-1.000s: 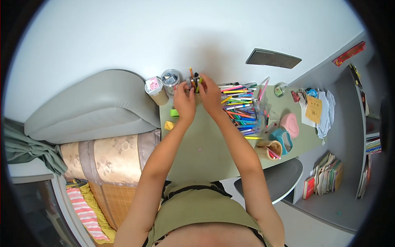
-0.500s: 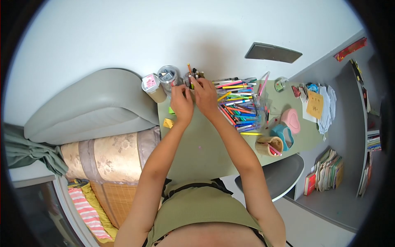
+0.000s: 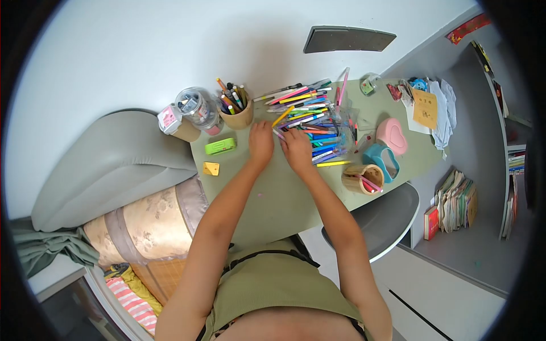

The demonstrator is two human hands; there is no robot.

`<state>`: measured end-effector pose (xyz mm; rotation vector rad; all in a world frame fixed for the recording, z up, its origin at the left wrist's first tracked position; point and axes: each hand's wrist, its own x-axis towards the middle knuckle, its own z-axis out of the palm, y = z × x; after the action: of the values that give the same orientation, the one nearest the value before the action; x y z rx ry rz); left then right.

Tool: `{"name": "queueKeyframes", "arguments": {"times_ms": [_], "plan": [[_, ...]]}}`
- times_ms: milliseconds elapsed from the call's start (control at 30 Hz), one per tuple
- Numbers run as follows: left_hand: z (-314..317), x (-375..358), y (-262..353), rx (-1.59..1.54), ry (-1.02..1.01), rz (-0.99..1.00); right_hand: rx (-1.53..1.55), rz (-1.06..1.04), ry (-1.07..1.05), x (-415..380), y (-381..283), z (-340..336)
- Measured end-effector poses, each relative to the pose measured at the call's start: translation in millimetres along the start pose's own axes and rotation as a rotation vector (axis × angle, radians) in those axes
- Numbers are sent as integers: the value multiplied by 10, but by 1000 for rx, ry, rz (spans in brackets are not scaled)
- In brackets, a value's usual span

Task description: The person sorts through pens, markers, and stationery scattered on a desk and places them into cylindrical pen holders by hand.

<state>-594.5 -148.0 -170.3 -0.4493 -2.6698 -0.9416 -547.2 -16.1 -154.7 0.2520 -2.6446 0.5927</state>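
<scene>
My right hand (image 3: 297, 149) is at the near left edge of a heap of coloured pens and markers (image 3: 321, 122), its fingers closed on a light purple pen (image 3: 278, 134). Close beside it on the left, my left hand (image 3: 261, 145) has its fingers curled in by the pen's far end. Whether they grip anything is hidden. Behind my left hand stands a wooden pen holder (image 3: 236, 118) with several pens upright in it. A yellow pencil (image 3: 282, 116) lies across the heap's left side, just beyond my hands.
Left of the pen holder stand a clear jar (image 3: 196, 108) and a lidded cup (image 3: 181, 125). A green box (image 3: 220, 146) and a yellow block (image 3: 211, 169) lie nearer. To the right are a second wooden holder (image 3: 363, 179), a blue holder (image 3: 381, 162), a pink heart-shaped box (image 3: 392, 136) and papers (image 3: 443, 111).
Both hands have come away from the left pen holder, towards me and to the heap's left edge. A light purple pen now shows at my right fingers. The camera view has shifted.
</scene>
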Motion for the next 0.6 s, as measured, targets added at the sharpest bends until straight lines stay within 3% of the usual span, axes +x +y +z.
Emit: {"name": "queueKeyframes", "arguments": {"times_ms": [167, 367, 467, 567, 600], "plan": [[-107, -35, 24, -1, -93, -21, -223, -7, -67, 10, -23, 138], [-449, -222, 128, -303, 86, -161, -264, 5, -190, 90, -92, 189], [-669, -178, 210, -434, 292, -186, -42, 123, -181, 202, -203, 128], [-952, 15, 322, -378, 474, -43, 148, 81, 82, 459, -408, -40], [-974, 61, 321, -417, 499, -103, 217, 64, 106, 580, -459, -113]]}}
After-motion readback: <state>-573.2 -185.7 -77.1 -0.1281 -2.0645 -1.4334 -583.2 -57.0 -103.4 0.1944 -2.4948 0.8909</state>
